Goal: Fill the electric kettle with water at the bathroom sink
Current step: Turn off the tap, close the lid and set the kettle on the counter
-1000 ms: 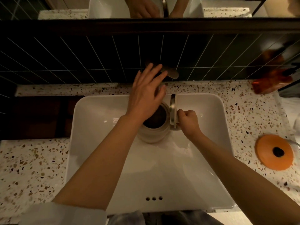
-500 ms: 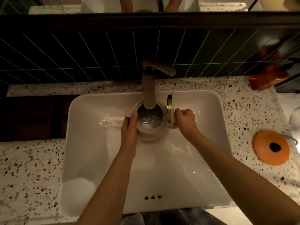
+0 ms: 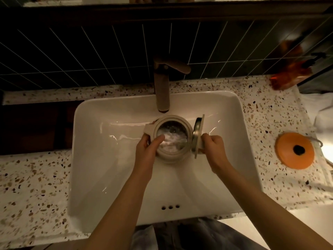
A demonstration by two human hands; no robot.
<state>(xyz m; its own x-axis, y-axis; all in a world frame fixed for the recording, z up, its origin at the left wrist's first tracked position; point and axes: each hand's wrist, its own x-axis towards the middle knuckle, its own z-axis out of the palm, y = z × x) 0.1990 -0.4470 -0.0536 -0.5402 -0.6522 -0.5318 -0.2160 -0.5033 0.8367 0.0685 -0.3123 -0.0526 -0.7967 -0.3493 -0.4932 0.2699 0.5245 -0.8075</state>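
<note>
A cream electric kettle sits low inside the white sink, just in front of the bronze faucet spout. Its lid stands flipped up on the right side. Churning water shows inside the open mouth. My left hand grips the kettle's left side near the spout, thumb over the rim. My right hand is closed around the handle on the right, below the raised lid.
Terrazzo counter surrounds the sink. An orange round disc with a dark centre lies on the right counter. An amber bottle stands at the back right. Dark tiled wall rises behind the faucet. A white object sits at the far right edge.
My left hand came down from the faucet lever to the kettle's left side. Water has collected in the kettle, and the kettle now sits slightly nearer me, out from under the spout.
</note>
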